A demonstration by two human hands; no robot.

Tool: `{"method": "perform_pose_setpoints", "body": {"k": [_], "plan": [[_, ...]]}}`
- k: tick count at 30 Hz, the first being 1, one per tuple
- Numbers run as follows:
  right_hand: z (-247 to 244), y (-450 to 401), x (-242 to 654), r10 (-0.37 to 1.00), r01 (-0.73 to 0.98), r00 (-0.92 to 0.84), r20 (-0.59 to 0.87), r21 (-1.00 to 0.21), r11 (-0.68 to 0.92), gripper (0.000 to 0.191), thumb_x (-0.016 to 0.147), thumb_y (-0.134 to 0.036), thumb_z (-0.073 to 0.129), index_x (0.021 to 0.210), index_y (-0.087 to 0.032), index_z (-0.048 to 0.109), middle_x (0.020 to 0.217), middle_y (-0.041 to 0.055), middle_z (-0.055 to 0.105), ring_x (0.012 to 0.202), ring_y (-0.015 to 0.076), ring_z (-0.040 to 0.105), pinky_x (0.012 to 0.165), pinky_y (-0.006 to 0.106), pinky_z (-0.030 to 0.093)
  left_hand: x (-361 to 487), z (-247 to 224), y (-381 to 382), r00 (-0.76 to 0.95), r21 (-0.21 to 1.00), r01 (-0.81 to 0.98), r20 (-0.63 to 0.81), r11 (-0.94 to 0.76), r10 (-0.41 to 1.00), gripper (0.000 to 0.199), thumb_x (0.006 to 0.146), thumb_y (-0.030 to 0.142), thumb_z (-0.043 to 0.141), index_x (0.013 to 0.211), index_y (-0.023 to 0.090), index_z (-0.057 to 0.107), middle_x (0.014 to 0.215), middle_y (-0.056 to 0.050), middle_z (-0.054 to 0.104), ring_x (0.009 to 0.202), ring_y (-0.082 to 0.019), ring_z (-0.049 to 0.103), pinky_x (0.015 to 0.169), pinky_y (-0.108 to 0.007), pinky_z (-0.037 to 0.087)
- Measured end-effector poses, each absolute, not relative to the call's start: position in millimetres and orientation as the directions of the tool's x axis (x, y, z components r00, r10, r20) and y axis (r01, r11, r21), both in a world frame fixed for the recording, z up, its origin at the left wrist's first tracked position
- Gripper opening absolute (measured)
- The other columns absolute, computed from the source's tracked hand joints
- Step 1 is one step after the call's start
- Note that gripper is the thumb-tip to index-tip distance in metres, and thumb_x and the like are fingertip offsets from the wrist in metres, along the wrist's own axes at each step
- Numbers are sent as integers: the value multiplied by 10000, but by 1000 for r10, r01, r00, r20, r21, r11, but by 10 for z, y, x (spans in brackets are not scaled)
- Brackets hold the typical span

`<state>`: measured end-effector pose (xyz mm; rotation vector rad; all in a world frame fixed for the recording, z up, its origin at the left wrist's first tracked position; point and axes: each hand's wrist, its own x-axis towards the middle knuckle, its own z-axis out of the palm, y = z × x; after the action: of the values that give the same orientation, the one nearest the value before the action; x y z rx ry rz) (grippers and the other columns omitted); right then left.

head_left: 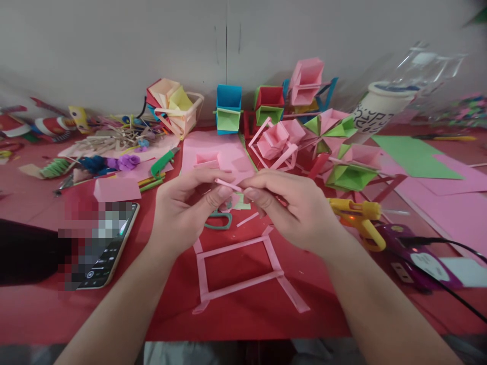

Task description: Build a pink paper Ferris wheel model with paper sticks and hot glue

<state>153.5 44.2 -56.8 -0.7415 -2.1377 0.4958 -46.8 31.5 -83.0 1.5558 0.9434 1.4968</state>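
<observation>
Between both hands is a small pink paper strip (227, 184), narrow and folded or rolled; I cannot tell which. My left hand (186, 208) pinches its left end between thumb and forefinger. At its right end, my right hand (292, 208) pinches the strip the same way. Below the hands, a pink paper frame (239, 246) made of joined strips lies on the red table. Just behind the fingers rest teal-handled scissors (218, 221), partly hidden by my left hand. A loose thin pink strip (247, 219) lies beside them.
A phone (110, 248) lies at left, near a green cutter (164, 161). To the right are a yellow glue gun (357, 218) and a purple power strip (414, 258) with cables. Folded paper models (277, 139) and a patterned cup (384, 109) stand behind.
</observation>
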Motion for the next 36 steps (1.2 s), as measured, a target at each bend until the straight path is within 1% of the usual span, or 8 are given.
{"method": "perform_pose_setpoints", "body": {"k": [5,10,15,19,22,25,29,36], "plan": [[-614,475,1556,672,385,-460,580,-552,740,124,970,-214,622,1052,-191,712,983,29,771,858,147,708,781,257,544,-484,-816,362,-84,914,-131,375,-383,923,134,848,325,791,926,228,740,892,-15,759,788,-165,735,706,-279,643],[-624,502,1596,704,441,-418,574,-549,710,119,967,-213,607,1007,-208,719,876,21,760,745,154,691,688,276,529,-481,-814,364,-103,909,-212,343,-357,934,97,856,269,786,940,232,754,886,-15,774,835,-199,769,735,-318,663],[-608,494,1587,721,445,-412,558,-567,693,109,966,-203,601,930,-196,703,785,4,731,665,134,650,633,259,503,-446,-836,363,-68,883,-255,391,-394,918,123,841,186,793,943,250,772,894,2,795,820,-173,777,724,-269,662],[-610,477,1557,748,429,-404,527,-613,664,128,973,-216,599,951,-195,723,802,-3,743,664,120,648,630,243,497,-439,-829,370,-10,900,-248,367,-358,930,32,873,206,762,897,216,780,881,-30,798,818,-194,775,719,-294,668],[-607,468,1549,772,418,-411,486,-652,633,153,980,-254,605,987,-206,750,810,-3,761,663,123,666,620,240,507,-443,-822,363,10,914,-227,346,-335,938,30,877,231,761,884,213,784,886,-43,797,817,-206,774,713,-304,667],[-599,468,1556,779,421,-410,475,-659,623,167,966,-291,635,1009,-209,775,863,18,785,713,147,703,645,254,539,-450,-823,356,8,925,-205,327,-319,945,34,865,254,776,872,221,785,900,-45,797,821,-209,772,703,-299,665],[-611,483,1575,780,425,-381,497,-655,625,200,920,-319,698,1072,-219,781,982,43,801,803,184,733,704,291,588,-468,-812,367,-62,917,-220,327,-332,943,54,844,262,799,849,215,772,830,-20,786,779,-173,767,696,-258,656],[-675,507,1554,763,394,-333,553,-654,646,96,906,-236,706,973,-241,774,877,21,791,705,172,713,640,305,598,-473,-798,374,-92,929,-226,280,-294,956,80,829,273,810,865,222,759,849,-9,781,808,-174,770,723,-265,657]]}}
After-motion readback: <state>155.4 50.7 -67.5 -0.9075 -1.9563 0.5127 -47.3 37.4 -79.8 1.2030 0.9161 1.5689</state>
